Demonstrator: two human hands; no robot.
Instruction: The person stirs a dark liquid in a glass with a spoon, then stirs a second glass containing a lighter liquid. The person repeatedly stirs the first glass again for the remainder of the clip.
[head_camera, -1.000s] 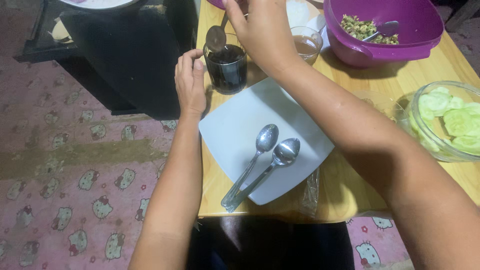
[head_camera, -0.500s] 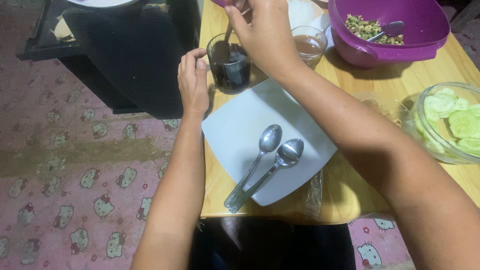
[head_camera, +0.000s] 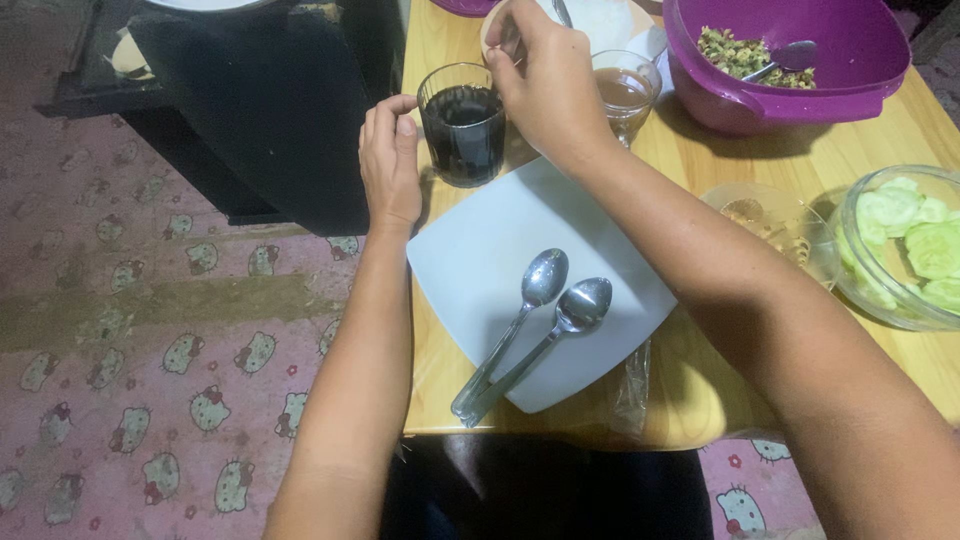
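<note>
The left hand (head_camera: 388, 165) rests on the near left corner of the pale wooden table (head_camera: 900, 150), its fingers curled loosely inward with thumb and forefinger tip just beside the wall of a clear drinking glass of dark liquid (head_camera: 462, 122); whether they press the glass cannot be told. The glass stands upright, its long axis vertical and its mouth facing up, near the table's left edge, just beyond the corner of a square white plate (head_camera: 480, 260). The right hand (head_camera: 545, 80) hovers just behind and to the right of the glass, fingers pinched shut on the thin metal handle of a spoon (head_camera: 563, 12) that runs up and away towards the top edge; its bowl is hidden. Two steel spoons (head_camera: 530, 335) lie side by side on the plate, bowls pointing up-right, handles down-left over the plate's edge. Behind the right hand stands a small glass of brown liquid (head_camera: 625, 92), then a purple plastic bowl of chopped food (head_camera: 800, 85); at far right sits a clear glass bowl of cucumber slices (head_camera: 910, 250).
</note>
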